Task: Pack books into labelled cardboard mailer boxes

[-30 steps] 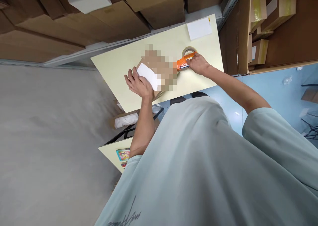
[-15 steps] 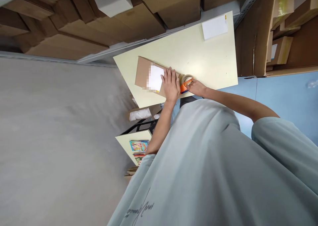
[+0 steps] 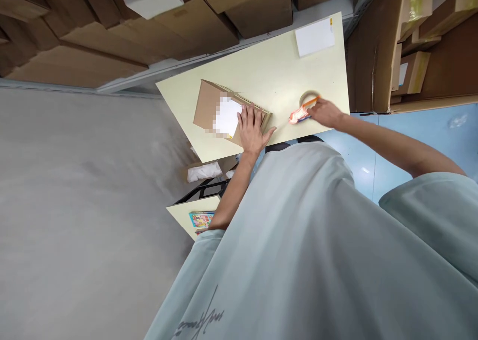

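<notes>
A brown cardboard box [image 3: 206,105] lies tilted to the view on the pale yellow table [image 3: 278,71], with a white label [image 3: 227,116] on its top, partly blurred out. My left hand [image 3: 254,131] rests flat on the box's right end, fingers spread over the label's edge and thumb out to the side. To the right, away from the box, my right hand [image 3: 325,113] is closed round an orange tape dispenser [image 3: 299,115] carrying a roll of tape [image 3: 306,97]. The dispenser is somewhat smeared by motion.
A white sheet [image 3: 315,38] lies at the table's far right corner. Cardboard boxes [image 3: 194,29] fill the shelf behind. A large open carton [image 3: 368,71] with smaller boxes stands at right. Lower left, a second table [image 3: 182,211] bears colourful books [image 3: 199,219].
My right hand has moved right with the tape dispenser, away from the box's end. My left hand stays on the box, its thumb now spread out. The view has shifted slightly.
</notes>
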The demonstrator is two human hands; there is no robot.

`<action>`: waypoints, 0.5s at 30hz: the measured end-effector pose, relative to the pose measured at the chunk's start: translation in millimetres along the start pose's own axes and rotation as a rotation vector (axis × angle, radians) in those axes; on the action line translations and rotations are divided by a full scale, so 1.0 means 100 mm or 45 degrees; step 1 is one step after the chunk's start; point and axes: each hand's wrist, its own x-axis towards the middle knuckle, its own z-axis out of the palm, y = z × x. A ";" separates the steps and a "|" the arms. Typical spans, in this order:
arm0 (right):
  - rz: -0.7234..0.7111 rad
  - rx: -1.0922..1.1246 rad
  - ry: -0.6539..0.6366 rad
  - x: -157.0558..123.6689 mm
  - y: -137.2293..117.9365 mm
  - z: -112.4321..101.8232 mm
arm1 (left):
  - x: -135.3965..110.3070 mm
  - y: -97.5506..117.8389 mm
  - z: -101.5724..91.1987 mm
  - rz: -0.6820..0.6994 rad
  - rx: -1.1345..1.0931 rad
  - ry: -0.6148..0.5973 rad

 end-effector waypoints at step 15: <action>0.242 0.220 0.101 0.63 -0.44 -0.96 | 0.09 0.11 0.06 0.052 0.344 0.017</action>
